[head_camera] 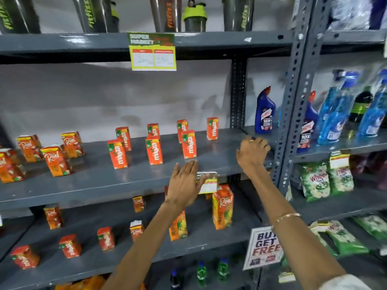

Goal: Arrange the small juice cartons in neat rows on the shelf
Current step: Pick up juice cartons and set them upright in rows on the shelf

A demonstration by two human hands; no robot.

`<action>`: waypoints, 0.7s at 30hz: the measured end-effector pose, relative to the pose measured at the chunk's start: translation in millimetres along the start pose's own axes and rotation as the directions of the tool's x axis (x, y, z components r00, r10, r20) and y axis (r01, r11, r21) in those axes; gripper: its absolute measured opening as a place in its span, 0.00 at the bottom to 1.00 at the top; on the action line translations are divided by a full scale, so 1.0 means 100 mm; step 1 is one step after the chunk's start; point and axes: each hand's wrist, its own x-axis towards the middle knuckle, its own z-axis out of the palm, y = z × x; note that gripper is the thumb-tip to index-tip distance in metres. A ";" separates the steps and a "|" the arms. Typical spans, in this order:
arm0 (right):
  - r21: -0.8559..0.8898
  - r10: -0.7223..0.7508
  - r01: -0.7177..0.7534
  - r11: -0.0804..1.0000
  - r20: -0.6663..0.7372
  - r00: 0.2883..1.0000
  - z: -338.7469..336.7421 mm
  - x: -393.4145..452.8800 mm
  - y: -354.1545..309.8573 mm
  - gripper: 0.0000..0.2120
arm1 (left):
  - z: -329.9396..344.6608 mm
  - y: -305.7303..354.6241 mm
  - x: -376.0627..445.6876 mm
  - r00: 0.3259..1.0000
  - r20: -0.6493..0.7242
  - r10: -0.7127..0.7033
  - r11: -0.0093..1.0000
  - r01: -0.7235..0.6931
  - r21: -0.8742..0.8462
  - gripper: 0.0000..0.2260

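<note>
Several small orange Maaza juice cartons [154, 150] stand upright on the grey middle shelf [94, 176], in two loose rows with gaps between them. Further left on that shelf stand several orange Real cartons [56, 161]. My left hand [184, 183] hovers with straight fingers at the shelf's front edge, just below the nearest Maaza carton [189, 144], and touches nothing. My right hand [252, 152] is over the right end of the shelf, seen from the back, fingers curled. A small yellow bit shows at its knuckles; what it holds, if anything, is hidden.
The lower shelf [199, 243] carries scattered small cartons and a taller Real carton [222, 207]. A price tag [207, 185] hangs from the middle shelf's edge. A blue cleaner bottle [264, 110] stands at the shelf's right end beside a slotted upright [293, 101]. Shakers line the top shelf.
</note>
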 end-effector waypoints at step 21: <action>0.837 -0.089 0.112 0.536 -0.076 0.993 0.30 0.28 -0.29 0.39 | 0.21 0.17 0.11 0.995 0.001 -0.099 0.994 0.099 0.052 0.33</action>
